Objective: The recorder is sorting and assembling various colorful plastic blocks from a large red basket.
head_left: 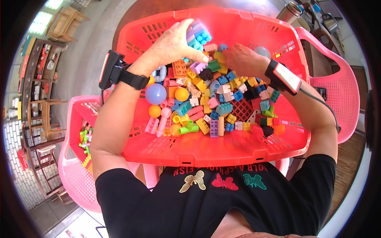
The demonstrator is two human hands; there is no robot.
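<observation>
My left hand (170,44) is above the far left part of a red plastic basket (190,158). Its thumb and fingers are closed round a few joined toy building blocks (201,35), light blue and purple. Lower down, my right hand (244,59) reaches into the heap at the far right, close to a yellow piece (219,57) and a small blue block (222,47). Its fingertips are blurred and partly hidden, so its grip does not show. Under the left hand lie an orange block (179,68), a lilac block (197,67) and a green block (213,65).
Mixed blocks, a blue ball (155,94) and orange balls (181,94) fill the basket. A pink chair (337,91) stands at the right. Another pink chair (77,178), at the left, bears a red container of small pieces (85,137). A cable hangs from each wrist device.
</observation>
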